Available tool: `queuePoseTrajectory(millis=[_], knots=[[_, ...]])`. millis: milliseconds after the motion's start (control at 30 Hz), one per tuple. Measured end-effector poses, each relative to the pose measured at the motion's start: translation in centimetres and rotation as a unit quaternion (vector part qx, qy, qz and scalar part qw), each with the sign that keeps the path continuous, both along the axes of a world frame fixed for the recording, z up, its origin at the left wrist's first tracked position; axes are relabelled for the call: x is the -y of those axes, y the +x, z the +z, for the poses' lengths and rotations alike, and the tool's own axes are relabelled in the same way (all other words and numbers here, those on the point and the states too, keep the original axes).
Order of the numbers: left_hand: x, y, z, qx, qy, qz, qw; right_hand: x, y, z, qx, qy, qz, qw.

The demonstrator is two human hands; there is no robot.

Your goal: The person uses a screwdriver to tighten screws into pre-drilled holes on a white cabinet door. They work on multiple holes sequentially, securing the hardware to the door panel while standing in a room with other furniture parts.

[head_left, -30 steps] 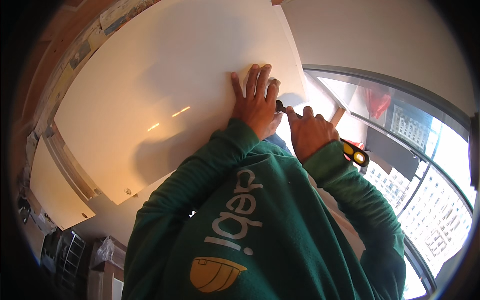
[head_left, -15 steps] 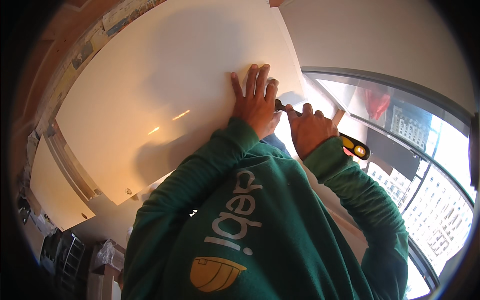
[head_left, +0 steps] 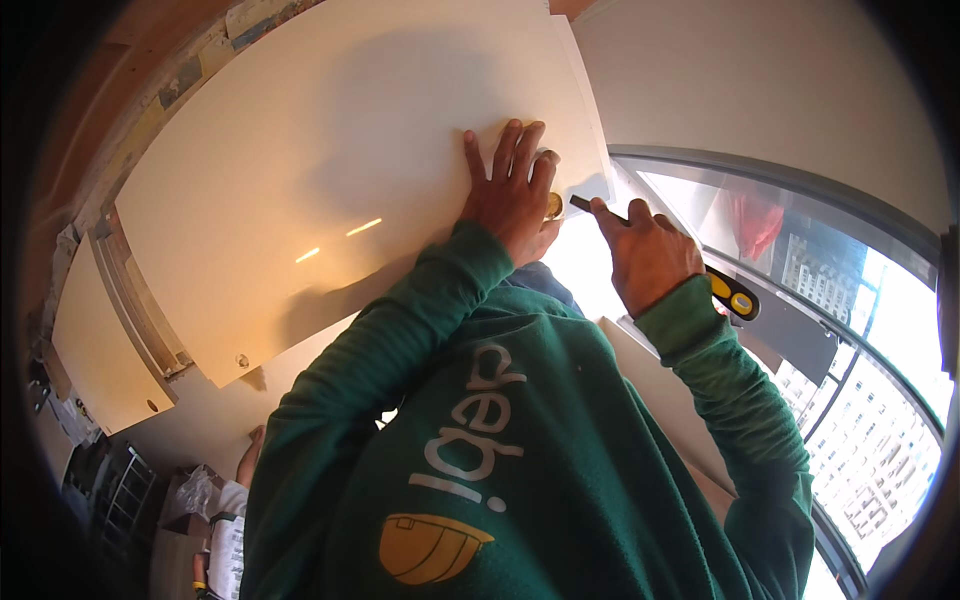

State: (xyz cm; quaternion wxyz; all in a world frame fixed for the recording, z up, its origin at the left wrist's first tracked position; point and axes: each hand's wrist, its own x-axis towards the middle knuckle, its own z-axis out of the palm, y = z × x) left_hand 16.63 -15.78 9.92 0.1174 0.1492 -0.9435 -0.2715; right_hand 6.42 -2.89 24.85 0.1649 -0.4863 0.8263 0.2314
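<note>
**Screwdriver set to fitting on pale panel**

A person's left hand (head_left: 510, 195) lies flat, fingers spread, on a large cream panel (head_left: 330, 190), steadying it beside a small brass-coloured fitting (head_left: 553, 205) near the panel's right edge. The right hand (head_left: 648, 255) is clenched round a yellow-and-black-handled screwdriver (head_left: 728, 295), its tip just beside the fitting. The fitting looks not yet fully seated; the work appears midway.

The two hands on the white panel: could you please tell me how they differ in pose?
The left hand lies flat, fingers spread, on the white panel; the right hand is curled shut around a yellow-and-black screwdriver. The left is empty; the right holds a tool. Both wear green sleeves.
</note>
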Motion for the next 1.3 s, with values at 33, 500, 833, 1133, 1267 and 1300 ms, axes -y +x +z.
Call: queuePoseTrajectory(millis=[33, 500, 833, 1133, 1267, 1300], knots=[[0.0, 0.0, -0.1, 0.0, -0.003, 0.004, 1.0, 0.1, 0.1, 0.0, 0.003, -0.003, 0.014, 1.0], [-0.7, 0.3, -0.2, 0.005, -0.028, 0.024, 0.999, -0.2, 0.8, -1.8, -0.031, -0.033, 0.114, 0.992], [-1.3, 0.4, -0.4, -0.001, -0.046, 0.051, 0.998, -0.1, -2.7, -2.4, -0.004, -0.031, 0.243, 0.97], [-1.4, 0.3, -1.0, -0.005, -0.066, 0.068, 0.995, 0.7, -4.1, -2.0, 0.0, -0.023, 0.312, 0.95], [-2.0, 0.6, -0.9, -0.02, -0.075, 0.085, 0.993, 0.0, -4.7, -2.2, 0.006, -0.015, 0.332, 0.943], [-2.0, 0.5, -0.9, -0.016, -0.074, 0.087, 0.993, 0.1, -4.9, -2.5, 0.005, -0.028, 0.345, 0.938]])
